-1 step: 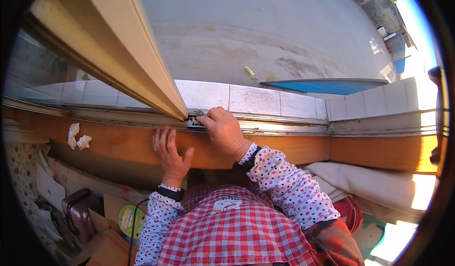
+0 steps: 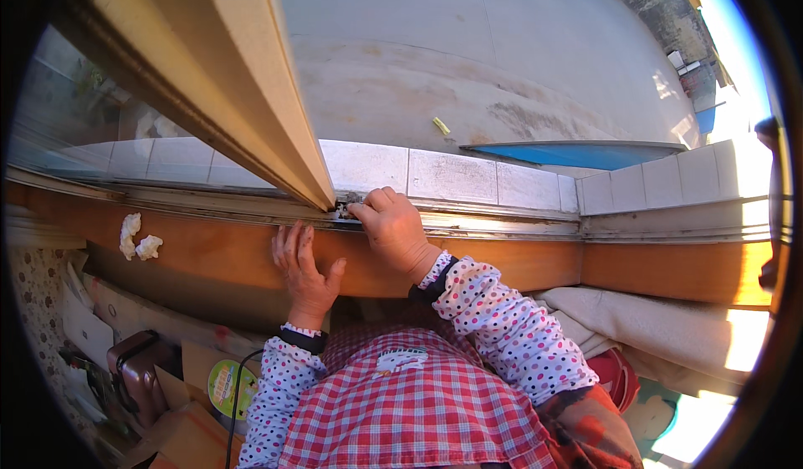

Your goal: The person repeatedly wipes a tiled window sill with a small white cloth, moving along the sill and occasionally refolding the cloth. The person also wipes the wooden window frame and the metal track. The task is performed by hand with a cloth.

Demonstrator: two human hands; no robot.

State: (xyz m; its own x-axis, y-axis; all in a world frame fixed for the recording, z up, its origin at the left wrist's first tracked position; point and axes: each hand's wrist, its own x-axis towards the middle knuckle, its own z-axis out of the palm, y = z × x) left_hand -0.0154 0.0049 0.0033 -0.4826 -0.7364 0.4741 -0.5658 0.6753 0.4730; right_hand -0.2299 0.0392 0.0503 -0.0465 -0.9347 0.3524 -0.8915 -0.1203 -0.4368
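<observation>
My right hand (image 2: 391,228) is closed, its fingertips pressed into the window track (image 2: 493,224) just right of the pale sash (image 2: 284,109). A small white bit shows beside dark grime at those fingertips; what they pinch is mostly hidden. My left hand (image 2: 308,270) rests with spread fingers on the orange-brown wooden sill (image 2: 226,260), its fingertips near the track's inner edge. Two crumpled white wads, like tissue (image 2: 138,239), lie on the sill farther left.
Beyond the track runs a white tiled ledge (image 2: 452,176), with a grey surface outside and a blue panel (image 2: 577,153). Below left are a dark reddish case (image 2: 144,373) and a cardboard box (image 2: 180,440). Beige cloth (image 2: 644,327) hangs at the right.
The sash appears slightly farther right, most at its upper end, and the whole view has shifted a little. Both hands keep nearly the same place and pose.
</observation>
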